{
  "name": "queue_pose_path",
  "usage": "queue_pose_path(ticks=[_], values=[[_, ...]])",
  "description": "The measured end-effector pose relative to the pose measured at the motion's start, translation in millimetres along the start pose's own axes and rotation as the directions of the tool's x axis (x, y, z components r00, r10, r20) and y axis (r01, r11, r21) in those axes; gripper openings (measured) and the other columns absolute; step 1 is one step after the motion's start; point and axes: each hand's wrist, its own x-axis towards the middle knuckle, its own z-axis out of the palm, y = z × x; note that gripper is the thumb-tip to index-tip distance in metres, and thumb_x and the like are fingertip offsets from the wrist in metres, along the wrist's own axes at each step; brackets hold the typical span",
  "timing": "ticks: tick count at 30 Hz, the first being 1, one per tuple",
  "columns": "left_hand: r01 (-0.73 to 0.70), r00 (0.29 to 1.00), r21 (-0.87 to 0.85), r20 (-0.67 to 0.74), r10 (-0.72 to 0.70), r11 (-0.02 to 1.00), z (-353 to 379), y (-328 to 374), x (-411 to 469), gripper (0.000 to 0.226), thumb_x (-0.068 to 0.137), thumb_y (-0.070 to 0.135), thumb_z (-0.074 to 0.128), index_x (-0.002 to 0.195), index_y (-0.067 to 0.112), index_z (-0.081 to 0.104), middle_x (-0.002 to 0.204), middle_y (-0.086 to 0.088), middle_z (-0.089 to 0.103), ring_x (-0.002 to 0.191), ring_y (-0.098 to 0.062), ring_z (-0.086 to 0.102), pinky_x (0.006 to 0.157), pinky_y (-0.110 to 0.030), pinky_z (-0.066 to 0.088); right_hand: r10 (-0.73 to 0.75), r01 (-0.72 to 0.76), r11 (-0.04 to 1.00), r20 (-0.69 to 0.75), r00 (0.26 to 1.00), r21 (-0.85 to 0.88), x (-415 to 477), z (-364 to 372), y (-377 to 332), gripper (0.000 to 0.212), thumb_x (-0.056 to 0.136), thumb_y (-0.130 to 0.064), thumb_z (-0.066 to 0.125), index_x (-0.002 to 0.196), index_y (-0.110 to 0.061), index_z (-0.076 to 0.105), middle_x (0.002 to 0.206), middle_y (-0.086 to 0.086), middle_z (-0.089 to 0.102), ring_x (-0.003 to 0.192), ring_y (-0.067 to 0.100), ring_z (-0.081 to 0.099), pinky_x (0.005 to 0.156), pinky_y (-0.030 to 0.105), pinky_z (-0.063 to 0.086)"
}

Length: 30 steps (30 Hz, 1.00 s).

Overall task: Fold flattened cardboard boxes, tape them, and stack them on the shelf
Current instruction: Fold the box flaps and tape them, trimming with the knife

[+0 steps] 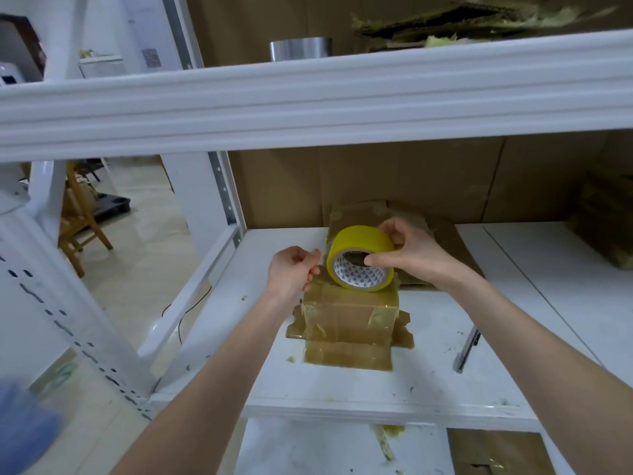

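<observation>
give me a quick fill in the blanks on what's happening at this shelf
The right hand grips a roll of ____ tape.
A small cardboard ____ sits under the tape.
The box stands on a ____ shelf.
The left hand is curled to the ____ of the tape.
Missing: yellow, box, white, left.

A wooden chair (80, 216) stands at left on a pale, glossy floor (147, 241), perhaps tiled.

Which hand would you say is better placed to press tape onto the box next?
Probably left: the left hand sits at the box's top edge; the right hand grips the tape roll.
</observation>
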Motion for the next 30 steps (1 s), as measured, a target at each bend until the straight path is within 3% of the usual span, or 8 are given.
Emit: queue_pose_path(ticks=[6,11,15,17,23,30], values=[[0.044,0.999,-0.006,-0.027,-0.044,0.999,-14,-14,0,0.026,0.093,0.02,0.06,0.069,0.009,0.055,0.061,-0.002,0.051,0.053,-0.013,0.038,0.042,-0.019,0.033,-0.107,0.101,0.987,-0.043,0.993,-0.123,11,6,-20,0.041,0.066,-0.048,0.081,0.098,-0.031,0.06,0.097,-0.011,0.064,0.091,0.005,0.06,0.07,0.024,0.047],[0.078,0.995,-0.034,-0.062,-0.08,0.996,-18,-24,-4,0.026,0.093,0.02,0.06,0.071,0.008,0.055,0.061,-0.002,0.048,0.054,-0.013,0.036,0.043,-0.021,0.03,-0.136,0.135,0.948,0.015,0.991,-0.287,15,10,-32,0.05,0.06,-0.068,0.07,0.103,-0.042,0.064,0.102,-0.023,0.061,0.096,0.005,0.058,0.081,0.034,0.051],[0.09,0.994,-0.048,-0.056,-0.093,0.995,-20,-28,-3,0.025,0.093,0.021,0.06,0.072,0.007,0.056,0.06,-0.001,0.047,0.054,-0.013,0.035,0.041,-0.019,0.029,-0.098,0.104,0.907,0.037,0.995,-0.408,15,3,-38,0.054,0.067,-0.067,0.07,0.116,-0.046,0.059,0.109,-0.02,0.052,0.102,0.008,0.049,0.088,0.036,0.047],[0.098,0.994,-0.066,-0.047,-0.101,0.993,-19,-30,-4,0.026,0.093,0.021,0.06,0.073,0.007,0.056,0.061,-0.001,0.047,0.055,-0.013,0.034,0.04,-0.018,0.029,-0.099,0.104,0.906,0.034,0.995,-0.41,15,3,-38,0.054,0.064,-0.068,0.07,0.111,-0.044,0.056,0.109,-0.019,0.055,0.102,0.009,0.053,0.088,0.039,0.049],[0.142,0.988,-0.086,-0.044,-0.147,0.986,-16,-35,-2,0.026,0.093,0.021,0.061,0.07,0.009,0.056,0.063,-0.002,0.046,0.055,-0.013,0.033,0.041,-0.019,0.026,-0.084,0.104,0.863,0.063,0.995,-0.495,16,-2,-46,0.047,0.063,-0.068,0.072,0.095,-0.038,0.055,0.1,-0.014,0.06,0.089,0.011,0.058,0.069,0.033,0.05],[0.195,0.979,-0.069,-0.041,-0.198,0.978,-8,-44,1,0.028,0.093,0.02,0.061,0.069,0.008,0.054,0.062,-0.004,0.044,0.053,-0.014,0.03,0.04,-0.021,0.024,-0.047,0.072,0.86,0.062,0.997,-0.505,11,-1,-47,0.048,0.063,-0.071,0.069,0.102,-0.045,0.058,0.106,-0.013,0.058,0.097,0.014,0.055,0.077,0.034,0.051]])
